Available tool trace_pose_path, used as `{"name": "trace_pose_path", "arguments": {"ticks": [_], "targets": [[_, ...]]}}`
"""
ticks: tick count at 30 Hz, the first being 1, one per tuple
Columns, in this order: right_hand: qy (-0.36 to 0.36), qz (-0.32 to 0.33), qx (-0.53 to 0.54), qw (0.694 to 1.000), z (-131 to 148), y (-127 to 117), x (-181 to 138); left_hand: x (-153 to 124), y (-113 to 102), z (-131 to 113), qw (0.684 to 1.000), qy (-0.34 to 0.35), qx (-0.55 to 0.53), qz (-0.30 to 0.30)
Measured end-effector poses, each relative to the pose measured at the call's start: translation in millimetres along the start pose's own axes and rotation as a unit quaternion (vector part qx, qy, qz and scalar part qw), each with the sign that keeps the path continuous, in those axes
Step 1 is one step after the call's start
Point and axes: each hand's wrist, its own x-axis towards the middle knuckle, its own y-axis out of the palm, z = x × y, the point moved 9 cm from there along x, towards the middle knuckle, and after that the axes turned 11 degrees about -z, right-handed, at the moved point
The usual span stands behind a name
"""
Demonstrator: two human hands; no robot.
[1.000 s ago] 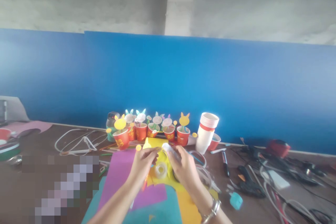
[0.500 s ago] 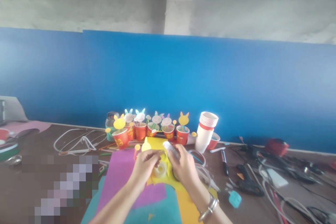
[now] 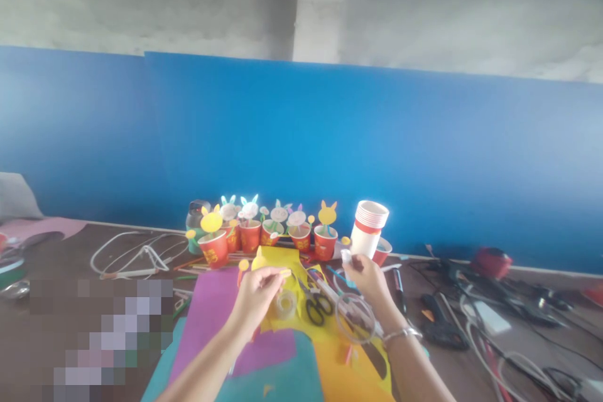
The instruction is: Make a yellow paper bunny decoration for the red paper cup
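Note:
My left hand (image 3: 257, 295) is closed in a pinch above the purple paper (image 3: 210, 301), with a small pale yellow piece (image 3: 285, 272) between thumb and fingertips. Farther right, my right hand (image 3: 372, 279) has its fingers closed on a small white object (image 3: 347, 257); its kind is unclear. A roll of clear tape (image 3: 286, 315) lies just right of my left hand. Between both hands, dark-handled scissors (image 3: 315, 312) rest on yellow paper (image 3: 277, 256). A yellow paper animal head (image 3: 258, 259) shows partly behind my left hand.
Red paper cups (image 3: 215, 250) with paper animal heads line the back. A stack of white cups (image 3: 366, 235) stands right of them. Cables (image 3: 513, 308) and a black glue gun (image 3: 440, 323) clutter the right side. Coiled white wire (image 3: 141, 257) lies left. A blue panel (image 3: 301, 138) rises behind.
My right hand has moved right, away from my left hand, carrying the white object. The scissors and clear coils beneath it now show. My left hand stays nearly in place.

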Motion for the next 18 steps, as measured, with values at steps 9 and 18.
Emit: {"name": "trace_pose_path", "arguments": {"ticks": [9,18], "targets": [[-0.046,0.056,-0.066,0.995,3.2,28.2,-21.0,2.1,-2.9,-1.5,0.999,0.040,-0.020,-0.024],[-0.061,0.109,0.052,0.991,59.5,21.7,-37.5,-11.1,8.4,-10.5,0.983,0.136,0.118,0.038]]}}
